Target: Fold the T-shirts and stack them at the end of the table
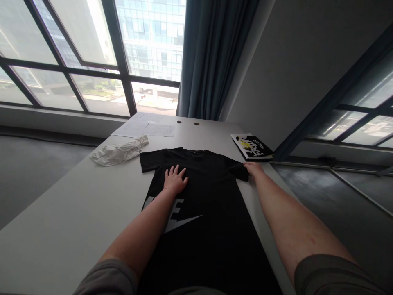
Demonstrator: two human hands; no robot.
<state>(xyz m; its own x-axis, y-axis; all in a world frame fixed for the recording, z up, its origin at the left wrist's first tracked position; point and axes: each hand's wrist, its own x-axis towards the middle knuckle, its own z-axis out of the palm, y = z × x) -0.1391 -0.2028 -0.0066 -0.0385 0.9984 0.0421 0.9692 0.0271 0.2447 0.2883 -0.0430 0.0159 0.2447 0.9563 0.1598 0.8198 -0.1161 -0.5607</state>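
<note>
A black T-shirt (211, 196) with pale printed lettering and a swoosh lies spread on the white table (70, 209), collar towards the far side. My left hand (175, 179) rests flat on its upper chest, fingers spread. At the right sleeve, my right hand (254, 169) has its fingers closed on the cuff edge. The shirt's lower part runs down out of view beneath my body.
A crumpled white cloth (118, 152) lies left of the shirt. Behind it are paper sheets (147, 126). A black-and-white book or folder (252, 146) sits beyond my right hand. Two round holes pierce the far tabletop, near a blue curtain (211, 57) and windows.
</note>
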